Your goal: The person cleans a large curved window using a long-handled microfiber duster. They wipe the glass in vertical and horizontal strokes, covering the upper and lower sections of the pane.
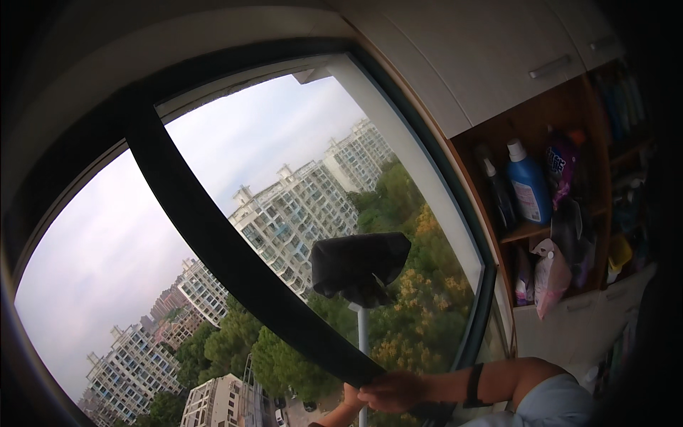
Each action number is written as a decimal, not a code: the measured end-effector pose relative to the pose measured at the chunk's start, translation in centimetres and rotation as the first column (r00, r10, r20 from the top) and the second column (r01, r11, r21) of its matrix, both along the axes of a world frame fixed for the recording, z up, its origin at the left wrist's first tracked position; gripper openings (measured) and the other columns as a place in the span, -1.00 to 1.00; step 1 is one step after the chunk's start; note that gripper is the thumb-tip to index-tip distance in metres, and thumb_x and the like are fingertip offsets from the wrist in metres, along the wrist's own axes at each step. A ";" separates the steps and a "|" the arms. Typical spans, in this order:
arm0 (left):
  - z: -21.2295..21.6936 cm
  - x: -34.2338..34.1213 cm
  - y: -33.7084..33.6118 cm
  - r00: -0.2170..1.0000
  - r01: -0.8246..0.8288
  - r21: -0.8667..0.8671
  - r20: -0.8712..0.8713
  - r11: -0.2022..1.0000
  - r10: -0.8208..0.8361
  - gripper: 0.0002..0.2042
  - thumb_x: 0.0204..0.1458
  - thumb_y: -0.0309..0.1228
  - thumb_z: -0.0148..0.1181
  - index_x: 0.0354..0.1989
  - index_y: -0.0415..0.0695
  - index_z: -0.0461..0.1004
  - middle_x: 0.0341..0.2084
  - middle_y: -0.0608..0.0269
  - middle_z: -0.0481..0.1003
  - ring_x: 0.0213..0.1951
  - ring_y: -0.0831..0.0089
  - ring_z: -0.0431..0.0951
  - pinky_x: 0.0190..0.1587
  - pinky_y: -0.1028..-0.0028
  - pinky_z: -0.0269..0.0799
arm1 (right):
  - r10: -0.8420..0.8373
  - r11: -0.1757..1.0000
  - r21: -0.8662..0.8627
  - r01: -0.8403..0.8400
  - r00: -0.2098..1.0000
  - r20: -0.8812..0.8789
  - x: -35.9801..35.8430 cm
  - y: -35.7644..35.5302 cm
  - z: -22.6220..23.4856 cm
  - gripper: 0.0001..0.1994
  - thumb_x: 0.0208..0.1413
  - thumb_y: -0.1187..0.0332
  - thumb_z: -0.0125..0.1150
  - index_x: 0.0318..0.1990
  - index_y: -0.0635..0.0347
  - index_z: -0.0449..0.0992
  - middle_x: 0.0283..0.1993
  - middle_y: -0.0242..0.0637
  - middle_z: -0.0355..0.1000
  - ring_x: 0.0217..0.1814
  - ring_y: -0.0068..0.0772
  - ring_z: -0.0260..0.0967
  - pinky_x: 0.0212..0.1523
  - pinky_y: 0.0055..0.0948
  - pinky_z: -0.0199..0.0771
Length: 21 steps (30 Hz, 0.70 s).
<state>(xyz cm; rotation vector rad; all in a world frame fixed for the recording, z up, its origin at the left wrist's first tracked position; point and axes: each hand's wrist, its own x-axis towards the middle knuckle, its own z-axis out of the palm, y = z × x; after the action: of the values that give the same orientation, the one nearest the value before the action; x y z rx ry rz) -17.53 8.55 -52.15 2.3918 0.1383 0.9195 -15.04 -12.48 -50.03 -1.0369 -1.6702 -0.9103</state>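
Observation:
A window-cleaning mop with a black cloth head [359, 267] rests against the window glass [284, 164]. Its pale pole [362, 334] runs straight down to my hands at the lower edge. My right hand [395, 390] is closed around the pole, and its forearm, wearing a black band [474, 384], comes in from the right. My left hand [348, 400] grips the pole just below and to the left; only part of it shows.
A dark window bar [213, 228] crosses the glass diagonally, left of the mop head. At the right, a wooden shelf [523, 231] holds a blue detergent bottle [528, 181], other bottles and bags, under a white cabinet [498, 50].

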 end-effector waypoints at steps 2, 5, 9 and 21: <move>4.5 1.2 0.5 0.996 -0.017 0.041 -0.085 0.999 0.021 -0.77 0.16 -0.25 0.25 -0.40 -0.11 0.41 -0.67 0.33 0.38 -0.62 0.40 0.33 -0.54 0.29 0.27 | -0.111 0.994 0.031 0.108 0.987 0.119 -0.1 0.2 -0.5 -0.67 0.13 0.29 0.25 0.05 0.09 0.52 0.12 -0.47 0.47 0.19 -0.47 0.43 0.10 -0.38 0.53; 16.1 8.1 0.8 0.980 -0.196 0.222 0.089 0.955 0.180 -0.75 0.12 -0.28 0.30 -0.33 -0.21 0.43 -0.67 0.30 0.39 -0.57 0.51 0.37 -0.50 0.30 0.30 | -0.150 0.986 0.094 0.137 0.977 0.151 0.1 0.8 -1.2 -0.68 0.15 0.29 0.23 0.06 0.08 0.51 0.14 -0.46 0.45 0.20 -0.47 0.43 0.12 -0.39 0.53; 31.4 17.4 -0.1 0.954 0.191 0.059 0.224 0.980 -0.199 -0.79 0.18 -0.32 0.24 -0.35 -0.16 0.38 -0.71 0.41 0.36 -0.75 0.60 0.35 -0.70 0.50 0.25 | -0.058 0.996 -0.061 0.067 0.989 0.137 0.7 1.5 -1.8 -0.76 0.19 0.28 0.16 -0.01 0.06 0.51 0.18 -0.42 0.43 0.20 -0.47 0.43 0.14 -0.41 0.51; 7.0 5.1 2.4 0.990 0.073 0.036 -0.121 0.997 -0.068 -0.81 0.14 -0.34 0.27 -0.27 -0.13 0.38 -0.61 0.48 0.33 -0.50 0.67 0.40 -0.52 0.55 0.31 | -0.098 0.994 0.074 0.084 0.974 0.203 1.0 1.3 -0.8 -0.72 0.22 0.27 0.08 0.02 0.10 0.54 0.15 -0.32 0.44 0.17 -0.39 0.45 0.13 -0.32 0.54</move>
<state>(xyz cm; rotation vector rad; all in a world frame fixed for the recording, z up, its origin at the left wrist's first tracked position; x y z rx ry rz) -12.39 10.97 -45.12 2.4728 0.0803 0.7534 -14.07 -11.19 -50.82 -1.0092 -1.7617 -1.1592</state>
